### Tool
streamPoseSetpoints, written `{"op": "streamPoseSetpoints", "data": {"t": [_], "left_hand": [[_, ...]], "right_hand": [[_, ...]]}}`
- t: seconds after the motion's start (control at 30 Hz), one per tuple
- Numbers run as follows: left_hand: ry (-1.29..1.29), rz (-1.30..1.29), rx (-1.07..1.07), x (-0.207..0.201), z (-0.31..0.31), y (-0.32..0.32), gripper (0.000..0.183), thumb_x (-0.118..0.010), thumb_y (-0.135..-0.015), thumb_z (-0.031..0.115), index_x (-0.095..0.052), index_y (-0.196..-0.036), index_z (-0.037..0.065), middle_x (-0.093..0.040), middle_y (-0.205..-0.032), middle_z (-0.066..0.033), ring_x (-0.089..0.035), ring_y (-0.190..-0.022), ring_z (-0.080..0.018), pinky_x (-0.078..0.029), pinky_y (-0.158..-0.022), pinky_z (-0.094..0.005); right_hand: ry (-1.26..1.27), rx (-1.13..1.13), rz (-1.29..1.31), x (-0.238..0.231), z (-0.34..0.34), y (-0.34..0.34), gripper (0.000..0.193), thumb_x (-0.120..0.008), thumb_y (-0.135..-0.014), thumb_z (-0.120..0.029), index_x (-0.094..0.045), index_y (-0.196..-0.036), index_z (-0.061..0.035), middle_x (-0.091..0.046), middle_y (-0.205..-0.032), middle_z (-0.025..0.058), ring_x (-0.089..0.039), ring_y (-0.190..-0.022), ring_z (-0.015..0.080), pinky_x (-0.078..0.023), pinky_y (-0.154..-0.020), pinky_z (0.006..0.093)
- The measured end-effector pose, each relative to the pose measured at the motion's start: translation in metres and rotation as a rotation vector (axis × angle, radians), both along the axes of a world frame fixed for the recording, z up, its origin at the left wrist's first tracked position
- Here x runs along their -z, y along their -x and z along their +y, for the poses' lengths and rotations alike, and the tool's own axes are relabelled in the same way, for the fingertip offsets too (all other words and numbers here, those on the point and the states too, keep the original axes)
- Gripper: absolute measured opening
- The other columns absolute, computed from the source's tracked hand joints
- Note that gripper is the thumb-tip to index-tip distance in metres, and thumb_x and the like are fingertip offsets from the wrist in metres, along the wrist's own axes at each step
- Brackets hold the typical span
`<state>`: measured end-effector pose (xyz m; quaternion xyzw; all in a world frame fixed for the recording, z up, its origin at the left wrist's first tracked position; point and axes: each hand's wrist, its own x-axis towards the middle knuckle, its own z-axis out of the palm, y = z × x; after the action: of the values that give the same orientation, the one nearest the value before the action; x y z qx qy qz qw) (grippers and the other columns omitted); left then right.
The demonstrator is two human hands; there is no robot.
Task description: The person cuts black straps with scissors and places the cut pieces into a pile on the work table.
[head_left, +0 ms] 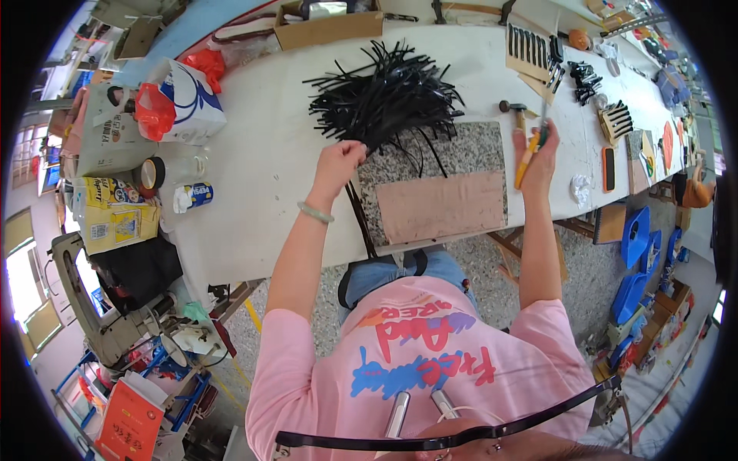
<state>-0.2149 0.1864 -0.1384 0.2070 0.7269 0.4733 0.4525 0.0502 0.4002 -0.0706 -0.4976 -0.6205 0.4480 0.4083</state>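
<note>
A large bundle of thin, glossy black strips (384,96) fans out over the white worktable. My left hand (337,169) is closed at its near edge, pinching some strips. Several long strips (358,219) hang from below that hand over the table's front edge. In my right hand (541,157) is a yellow-handled tool (526,165), its exact kind unclear. Just beyond that hand lies a hammer (513,106), its wooden handle partly hidden. Between my hands sits a speckled stone slab (477,146) with a pinkish-brown sheet (442,207) on its near part.
Punches stand in a holder (526,50) at the back right, beside black clips (586,81). A black-and-orange case (609,169) lies farther right. On the left are a paper bag (188,100), a jar (184,167) and a can (194,197). A sewing machine (108,323) stands lower left.
</note>
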Motion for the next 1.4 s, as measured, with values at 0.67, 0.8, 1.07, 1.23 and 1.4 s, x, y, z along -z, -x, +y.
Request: {"op": "streamPoseSetpoints", "data": {"t": [0.67,0.8,1.07,1.23,1.4], "left_hand": [[-0.164,-0.398,-0.223,-0.001,0.004,0.024,0.038,-0.062,-0.082,0.006,-0.041,-0.113,-0.002,-0.061,-0.078,-0.0104,-0.049,-0.057,-0.0079,-0.038,-0.049,-0.0204],[-0.179,-0.439,-0.247,0.001,0.004,0.024,0.043,-0.062,-0.082,0.005,-0.034,-0.114,-0.001,-0.061,-0.078,-0.0124,-0.049,-0.057,-0.0087,-0.038,-0.049,-0.0207],[-0.208,-0.488,-0.238,-0.004,-0.001,0.020,0.041,-0.062,-0.082,0.005,-0.033,-0.111,0.000,-0.062,-0.080,-0.0140,-0.051,-0.059,-0.0109,-0.041,-0.053,-0.0230],[-0.228,-0.407,-0.130,-0.021,-0.019,-0.017,0.037,-0.061,-0.085,0.008,-0.034,-0.109,0.002,-0.064,-0.084,-0.0139,-0.058,-0.067,-0.0139,-0.047,-0.064,-0.0242],[-0.234,-0.390,0.075,-0.037,-0.028,-0.067,0.032,-0.059,-0.087,0.008,-0.033,-0.105,0.003,-0.065,-0.082,-0.0125,-0.063,-0.071,-0.0172,-0.049,-0.068,-0.0269]], "right_hand": [[0.611,-1.166,-0.545,0.016,-0.085,0.138,0.075,-0.037,-0.079,-0.073,-0.054,-0.098,-0.0031,-0.052,-0.069,0.0040,-0.055,-0.058,0.0121,-0.044,-0.048,0.0256],[0.681,-1.168,-0.518,0.024,-0.083,0.139,0.072,-0.038,-0.080,-0.072,-0.054,-0.097,-0.0037,-0.053,-0.071,0.0034,-0.055,-0.058,0.0113,-0.044,-0.049,0.0252],[0.596,-0.846,-0.356,0.026,-0.092,0.130,0.054,-0.048,-0.085,-0.057,-0.056,-0.087,-0.0034,-0.045,-0.050,-0.0010,-0.046,-0.040,0.0096,-0.038,-0.039,0.0244],[0.806,-0.801,-0.266,0.005,-0.091,0.099,0.043,-0.058,-0.084,-0.042,-0.057,-0.099,-0.0009,-0.054,-0.061,0.0046,-0.056,-0.056,0.0103,-0.042,-0.047,0.0242],[0.808,-0.716,0.009,0.006,-0.112,0.065,0.049,-0.064,-0.075,0.002,-0.045,-0.119,-0.0035,-0.058,-0.087,0.0050,-0.059,-0.075,0.0122,-0.048,-0.061,0.0231]]}}
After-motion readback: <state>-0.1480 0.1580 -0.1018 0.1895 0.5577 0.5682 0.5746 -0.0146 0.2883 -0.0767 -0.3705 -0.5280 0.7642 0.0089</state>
